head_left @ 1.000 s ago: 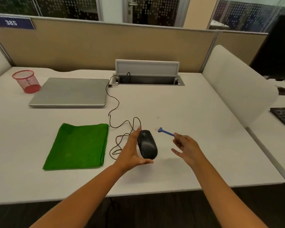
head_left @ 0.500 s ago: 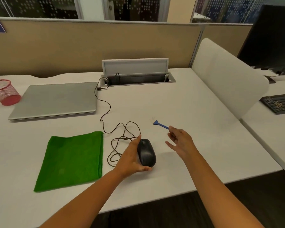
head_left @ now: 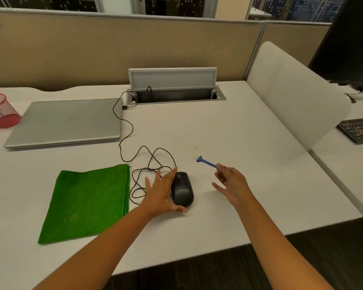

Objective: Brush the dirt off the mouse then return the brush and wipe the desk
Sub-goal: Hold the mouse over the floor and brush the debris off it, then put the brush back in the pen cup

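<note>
Fingers point(head_left: 219, 166) pinch slim blue brush point(head_left: 205, 161); smooth oval mouse point(head_left: 182, 189).

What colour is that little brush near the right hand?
Blue: the brush shows clearly in the head view.

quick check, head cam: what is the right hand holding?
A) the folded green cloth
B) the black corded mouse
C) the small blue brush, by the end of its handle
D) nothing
C: the right hand pinches the handle end of the small blue plastic brush, its head pointing away over the white desk; the black corded mouse lies against the left hand instead.
</note>
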Demonstrator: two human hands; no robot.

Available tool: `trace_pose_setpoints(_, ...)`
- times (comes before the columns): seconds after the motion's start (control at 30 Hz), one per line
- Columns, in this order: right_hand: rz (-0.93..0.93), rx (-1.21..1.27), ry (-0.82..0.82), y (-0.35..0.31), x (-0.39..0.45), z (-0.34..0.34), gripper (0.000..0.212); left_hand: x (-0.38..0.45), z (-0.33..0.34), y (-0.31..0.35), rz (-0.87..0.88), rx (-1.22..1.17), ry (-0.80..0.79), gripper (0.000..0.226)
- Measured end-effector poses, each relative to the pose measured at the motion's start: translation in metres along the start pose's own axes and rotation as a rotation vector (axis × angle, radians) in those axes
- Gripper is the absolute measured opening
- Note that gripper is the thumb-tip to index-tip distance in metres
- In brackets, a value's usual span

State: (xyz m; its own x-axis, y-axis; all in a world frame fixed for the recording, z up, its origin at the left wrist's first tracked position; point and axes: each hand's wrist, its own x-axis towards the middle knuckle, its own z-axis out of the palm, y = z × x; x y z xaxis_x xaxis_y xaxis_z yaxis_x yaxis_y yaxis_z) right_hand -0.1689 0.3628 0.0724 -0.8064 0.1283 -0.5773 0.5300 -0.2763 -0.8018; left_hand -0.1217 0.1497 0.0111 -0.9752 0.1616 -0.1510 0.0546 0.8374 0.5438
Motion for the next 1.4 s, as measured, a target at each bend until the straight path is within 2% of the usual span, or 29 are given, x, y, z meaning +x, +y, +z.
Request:
trace_pose_setpoints(0.37, -0.019, -0.044, 0.004, 0.000, 0.003, -0.001, 0.018, 0.013, -0.010, -0.017, 0.011, 0.179, -0.094, 0.132)
trace_pose_setpoints(0.5, -0.051, -0.081, 0.039, -0.001, 0.004, 0.007, 0.018, 0.005, -0.017, -0.017, 0.075, 0.187, 0.063, 0.124)
trace_pose_setpoints(0.73, -0.178, -0.208, 0.079, -0.004, 0.001, 0.036, 0.029, -0.006, -0.041, -0.017, 0.286, 0.232, 0.403, 0.090)
trace_pose_setpoints(1.17, -0.442, -0.433, -0.041, 0.000, -0.011, 0.141, 0.026, -0.054, -0.100, -0.099, -0.061, 0.446, 0.435, 0.083)
trace_pose_setpoints(1.3, -0.644, -0.643, -0.117, 0.009, -0.014, 0.188, 0.018, -0.071, -0.125, -0.137, -0.136, 0.453, 0.443, 0.082)
trace_pose_setpoints(1.4, -0.714, -0.776, -0.177, 0.017, -0.016, 0.227, 0.016, -0.084, -0.142, -0.168, -0.192, 0.443, 0.453, 0.081)
